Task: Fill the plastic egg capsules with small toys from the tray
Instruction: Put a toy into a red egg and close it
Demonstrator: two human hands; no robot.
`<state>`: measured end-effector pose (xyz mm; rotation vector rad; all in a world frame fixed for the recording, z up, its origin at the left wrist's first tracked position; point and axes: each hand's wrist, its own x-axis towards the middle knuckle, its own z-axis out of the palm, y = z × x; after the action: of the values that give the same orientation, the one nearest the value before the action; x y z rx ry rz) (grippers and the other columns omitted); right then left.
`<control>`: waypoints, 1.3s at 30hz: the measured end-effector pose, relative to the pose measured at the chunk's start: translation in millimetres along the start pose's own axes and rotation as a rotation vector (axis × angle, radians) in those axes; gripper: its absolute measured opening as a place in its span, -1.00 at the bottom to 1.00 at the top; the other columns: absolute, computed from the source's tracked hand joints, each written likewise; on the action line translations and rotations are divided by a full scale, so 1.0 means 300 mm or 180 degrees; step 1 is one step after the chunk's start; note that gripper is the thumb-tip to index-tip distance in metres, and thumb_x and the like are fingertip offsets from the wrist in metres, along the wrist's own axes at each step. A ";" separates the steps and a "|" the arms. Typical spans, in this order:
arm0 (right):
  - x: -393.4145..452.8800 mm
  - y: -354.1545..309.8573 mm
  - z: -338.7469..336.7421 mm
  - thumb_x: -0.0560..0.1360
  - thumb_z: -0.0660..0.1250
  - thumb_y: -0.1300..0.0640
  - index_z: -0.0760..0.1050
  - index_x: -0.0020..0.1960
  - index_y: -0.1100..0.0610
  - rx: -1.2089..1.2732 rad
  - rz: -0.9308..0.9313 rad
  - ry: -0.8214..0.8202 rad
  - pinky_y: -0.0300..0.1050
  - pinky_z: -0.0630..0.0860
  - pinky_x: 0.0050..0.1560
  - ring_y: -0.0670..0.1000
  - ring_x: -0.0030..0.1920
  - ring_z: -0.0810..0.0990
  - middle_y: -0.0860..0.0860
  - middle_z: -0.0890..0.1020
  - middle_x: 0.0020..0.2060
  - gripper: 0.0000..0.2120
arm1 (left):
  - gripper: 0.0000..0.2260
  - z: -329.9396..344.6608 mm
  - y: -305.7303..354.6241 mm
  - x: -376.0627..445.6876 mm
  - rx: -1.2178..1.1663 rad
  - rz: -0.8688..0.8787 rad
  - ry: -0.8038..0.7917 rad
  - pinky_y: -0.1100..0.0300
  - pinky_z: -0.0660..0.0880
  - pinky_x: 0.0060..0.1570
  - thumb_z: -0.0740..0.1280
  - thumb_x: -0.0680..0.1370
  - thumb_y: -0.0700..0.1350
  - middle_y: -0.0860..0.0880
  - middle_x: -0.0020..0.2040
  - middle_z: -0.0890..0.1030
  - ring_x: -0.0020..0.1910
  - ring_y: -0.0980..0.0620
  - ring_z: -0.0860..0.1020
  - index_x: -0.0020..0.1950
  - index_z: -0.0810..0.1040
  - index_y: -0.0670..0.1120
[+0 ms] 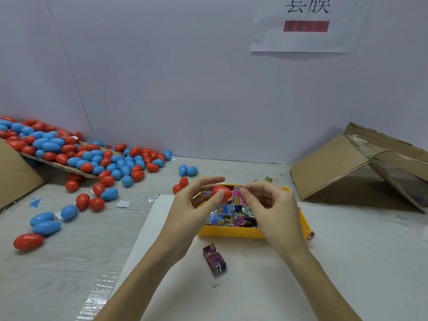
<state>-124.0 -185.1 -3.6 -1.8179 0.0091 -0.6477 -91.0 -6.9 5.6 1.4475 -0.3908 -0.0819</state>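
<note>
A cardboard box (361, 167) (tipped) and a wall sign (308, 24).

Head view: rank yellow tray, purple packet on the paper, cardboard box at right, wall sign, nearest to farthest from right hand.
From the right hand:
1. Yellow tray, directly under the hand.
2. Purple packet, on the paper, nearer the person and to the left.
3. Cardboard box, far right on the table.
4. Wall sign, high on the back wall.

Left hand (196, 200) grips a red egg capsule (221, 193) above the yellow tray (231, 233) of small toy packets (231, 216); right hand (271, 205) pinches a pink packet (237, 195) beside the egg. Red and blue eggs (97, 158) heap at the table's far left corner; a purple packet (215, 261) lies just beside the tray's near edge.
</note>
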 end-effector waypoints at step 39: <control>-0.017 -0.018 0.024 0.61 0.38 0.03 0.72 0.04 0.12 0.0764 0.0902 -0.0294 -0.08 0.69 -0.20 0.05 -0.14 0.77 0.03 0.76 -0.17 -0.80 | -0.76 0.009 -0.014 -0.004 0.0305 0.0309 0.0041 0.36 0.60 -0.06 0.52 0.51 -0.09 0.10 0.01 0.75 0.03 0.13 0.72 0.18 0.70 0.06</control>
<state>-127.0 -175.3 -2.5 -1.5750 0.1202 -0.3478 -92.1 -9.6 1.5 1.5202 -0.4590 0.0246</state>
